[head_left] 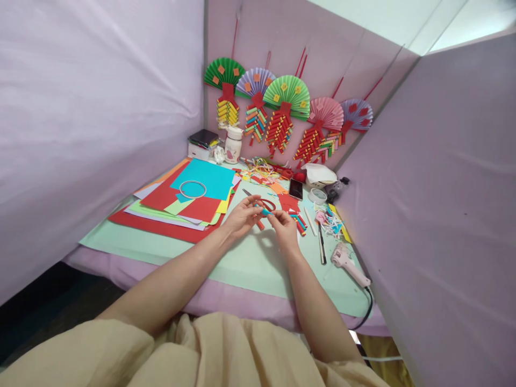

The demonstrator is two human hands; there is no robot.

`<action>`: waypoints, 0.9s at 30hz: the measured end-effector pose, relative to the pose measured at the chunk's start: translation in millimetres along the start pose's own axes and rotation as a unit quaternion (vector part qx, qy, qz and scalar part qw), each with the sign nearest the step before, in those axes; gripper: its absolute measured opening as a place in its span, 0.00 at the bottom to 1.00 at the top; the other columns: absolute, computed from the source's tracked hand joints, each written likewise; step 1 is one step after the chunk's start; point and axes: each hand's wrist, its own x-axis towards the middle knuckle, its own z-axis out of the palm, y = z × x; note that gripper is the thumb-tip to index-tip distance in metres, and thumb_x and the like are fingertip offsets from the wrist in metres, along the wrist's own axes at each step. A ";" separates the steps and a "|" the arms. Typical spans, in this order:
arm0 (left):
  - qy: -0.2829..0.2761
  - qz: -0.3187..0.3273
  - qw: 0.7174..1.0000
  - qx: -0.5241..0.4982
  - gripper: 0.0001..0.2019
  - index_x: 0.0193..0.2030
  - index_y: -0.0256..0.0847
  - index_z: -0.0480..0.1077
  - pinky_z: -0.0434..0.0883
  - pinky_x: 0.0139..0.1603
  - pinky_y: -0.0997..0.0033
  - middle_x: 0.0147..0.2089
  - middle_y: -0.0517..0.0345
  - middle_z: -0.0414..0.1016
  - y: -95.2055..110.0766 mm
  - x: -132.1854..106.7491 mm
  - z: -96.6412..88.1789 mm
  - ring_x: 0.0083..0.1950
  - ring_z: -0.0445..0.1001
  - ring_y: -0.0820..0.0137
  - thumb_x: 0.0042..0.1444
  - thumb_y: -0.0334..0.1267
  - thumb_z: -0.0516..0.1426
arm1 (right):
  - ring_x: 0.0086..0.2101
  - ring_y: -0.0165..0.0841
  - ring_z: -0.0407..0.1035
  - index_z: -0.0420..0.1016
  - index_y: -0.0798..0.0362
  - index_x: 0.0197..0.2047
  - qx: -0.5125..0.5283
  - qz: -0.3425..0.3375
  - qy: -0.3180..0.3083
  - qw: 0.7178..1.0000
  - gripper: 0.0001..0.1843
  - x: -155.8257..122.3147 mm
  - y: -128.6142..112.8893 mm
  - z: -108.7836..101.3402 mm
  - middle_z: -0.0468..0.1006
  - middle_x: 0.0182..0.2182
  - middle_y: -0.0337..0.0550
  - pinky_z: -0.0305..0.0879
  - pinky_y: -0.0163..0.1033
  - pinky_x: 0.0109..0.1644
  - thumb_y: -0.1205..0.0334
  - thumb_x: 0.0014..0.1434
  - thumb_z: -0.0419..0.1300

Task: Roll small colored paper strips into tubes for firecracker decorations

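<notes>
My left hand (243,216) and my right hand (284,227) meet over the pale green mat (250,263), fingers pinched together on a small teal rolled paper piece (266,212). Both hands grip it from opposite ends. Red-handled scissors (264,203) lie just behind the hands. A small red paper roll (260,224) lies on the mat beneath my left fingers.
A stack of coloured paper sheets (183,201) with a metal ring (192,189) lies to the left. A phone (295,189), a tape roll (317,196), pens (321,244), paper scraps and a glue gun (346,262) sit to the right. Paper fan decorations (286,107) hang on the back wall.
</notes>
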 end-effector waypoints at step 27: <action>-0.063 -0.102 0.950 0.288 0.07 0.33 0.35 0.80 0.75 0.41 0.71 0.33 0.46 0.81 32.8 9.9 -24.8 0.38 0.79 0.64 0.45 0.34 0.65 | 0.31 0.30 0.65 0.79 0.51 0.39 -0.042 0.034 -0.058 0.997 0.16 16.7 -1.5 -37.4 0.76 0.33 0.41 0.60 0.35 0.34 0.51 0.52 0.61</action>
